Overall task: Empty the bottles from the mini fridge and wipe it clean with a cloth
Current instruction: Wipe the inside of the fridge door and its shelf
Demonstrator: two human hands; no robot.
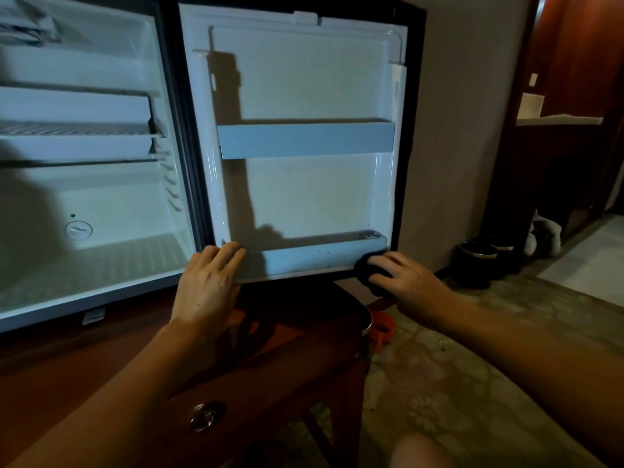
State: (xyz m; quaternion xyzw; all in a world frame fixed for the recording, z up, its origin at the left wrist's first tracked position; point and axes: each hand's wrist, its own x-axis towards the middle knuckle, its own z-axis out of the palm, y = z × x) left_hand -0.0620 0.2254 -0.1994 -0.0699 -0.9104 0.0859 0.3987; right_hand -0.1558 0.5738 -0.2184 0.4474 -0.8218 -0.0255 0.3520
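Open white fridge [101, 197], seemingly empty; dark cloth [369, 270] at door's lower shelf [304, 261].

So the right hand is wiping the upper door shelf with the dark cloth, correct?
Not quite. The head view shows the right hand pressing the dark cloth against the lower door shelf, at its right end. The upper door shelf is untouched.

Fridge: your fridge [101, 184] stands open, its door [304, 96] swung right.
Left hand: your left hand [207, 285] lies flat, fingers straight, on the lower door shelf [304, 261] at its left end.
Right hand: your right hand [403, 282] presses a dark cloth [366, 270] against the shelf's right end.
Floor: two dark cups [479, 261] by the wall.
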